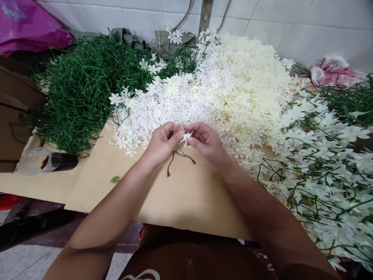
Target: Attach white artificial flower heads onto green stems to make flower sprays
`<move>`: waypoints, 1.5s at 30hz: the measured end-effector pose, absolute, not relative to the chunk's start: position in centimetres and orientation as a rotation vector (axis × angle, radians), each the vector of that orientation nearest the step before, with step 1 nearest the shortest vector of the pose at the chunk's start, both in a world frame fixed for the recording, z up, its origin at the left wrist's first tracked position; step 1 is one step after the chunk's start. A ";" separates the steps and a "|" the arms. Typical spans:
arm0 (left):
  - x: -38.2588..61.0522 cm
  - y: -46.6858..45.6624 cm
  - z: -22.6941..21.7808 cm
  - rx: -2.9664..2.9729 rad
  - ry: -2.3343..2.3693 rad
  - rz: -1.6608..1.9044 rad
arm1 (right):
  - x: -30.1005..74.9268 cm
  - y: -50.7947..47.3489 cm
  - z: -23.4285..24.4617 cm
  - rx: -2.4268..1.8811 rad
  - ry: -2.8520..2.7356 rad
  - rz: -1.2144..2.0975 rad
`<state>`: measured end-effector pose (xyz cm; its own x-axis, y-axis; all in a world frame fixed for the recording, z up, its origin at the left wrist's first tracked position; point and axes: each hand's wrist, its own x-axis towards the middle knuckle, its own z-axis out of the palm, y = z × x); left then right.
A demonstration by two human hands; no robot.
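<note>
Above the tan cardboard sheet (186, 202), my left hand (163, 143) and my right hand (207, 140) meet, fingertips nearly touching. Between them is a small white artificial flower (187, 137), pinched by the thumb and fingers of both hands. A green plastic stem (171, 165) with branching ends shows just below the fingers; whether it joins the flower I cannot tell. Right behind my hands lies a heap of white stamen pieces (175, 111). A larger pile of cream-white petals (250, 77) rises behind my right hand.
Green plastic stems (84, 81) are heaped at the left. Flowers on green stems (317, 155) cover the right side. A clear plastic cup (33, 161) lies by a dark container (65, 161) near a cardboard box (14, 116). A tiled wall (329, 42) stands behind.
</note>
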<state>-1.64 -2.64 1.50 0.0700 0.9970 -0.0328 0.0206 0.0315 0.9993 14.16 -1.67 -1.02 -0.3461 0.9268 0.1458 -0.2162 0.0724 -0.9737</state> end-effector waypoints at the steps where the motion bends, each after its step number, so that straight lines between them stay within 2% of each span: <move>1: -1.6 -2.7 1.6 1.227 1.176 1.114 | 14.1 -1.7 -1.0 -0.786 -1.379 1.449; 7: -1.7 -2.8 1.9 1.162 1.152 1.060 | 14.1 -1.9 -0.6 -0.832 -1.379 1.355; 14: -1.6 -2.6 1.8 0.993 1.139 1.118 | 14.2 -1.9 -0.6 -0.797 -1.376 1.515; 23: -1.8 -2.5 1.3 0.955 1.127 1.101 | 14.0 -2.1 -0.5 -0.805 -1.355 1.460; 30: -1.3 -2.6 1.3 0.993 1.124 1.097 | 13.8 -2.3 -0.8 -0.911 -1.425 1.228; 35: -1.0 -2.8 1.0 1.032 1.093 1.113 | 13.7 -2.4 -0.7 -0.904 -1.483 1.181; 40: -1.8 -2.9 0.5 1.522 1.246 1.091 | 14.8 -1.8 0.0 -0.909 -1.444 1.191; 45: -2.3 -3.2 0.3 2.342 0.987 0.591 | 15.8 -1.1 0.6 -0.874 -1.356 1.247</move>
